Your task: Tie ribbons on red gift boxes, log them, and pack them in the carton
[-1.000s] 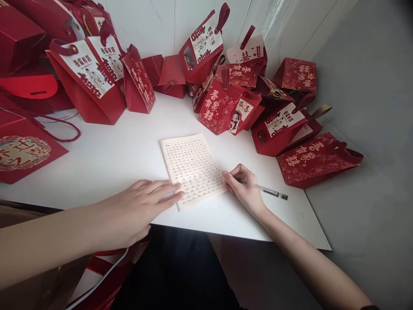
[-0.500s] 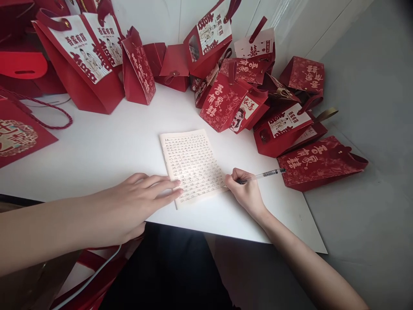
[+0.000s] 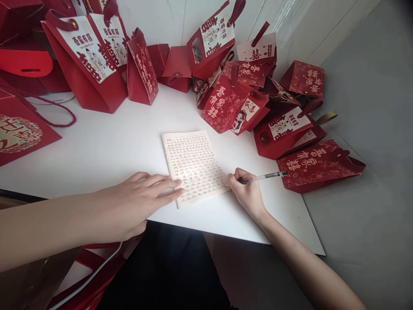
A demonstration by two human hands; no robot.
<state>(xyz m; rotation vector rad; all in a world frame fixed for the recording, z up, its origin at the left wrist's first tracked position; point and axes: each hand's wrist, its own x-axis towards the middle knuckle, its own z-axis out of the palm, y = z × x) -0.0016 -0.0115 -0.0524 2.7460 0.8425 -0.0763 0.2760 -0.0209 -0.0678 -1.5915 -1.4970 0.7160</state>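
A small notebook lies on the white table, its page covered with rows of handwritten numbers. My left hand rests flat with fingers stretched out, the fingertips on the notebook's lower left edge. At the lower right edge of the page, my right hand grips a pen with a clear barrel. The pen's back end points right, towards the red boxes. Its tip is hidden behind my fingers, so I cannot tell whether it touches the paper.
Several red gift boxes with handles line the back, among them a tall box and a patterned box. Another red box sits near the table's right edge. At left is a red bag with a rope handle. A pale cable hangs below.
My right hand and the pen have shifted very slightly right along the bottom line of the page. The whole view has moved a little; my left hand stays on the notebook.
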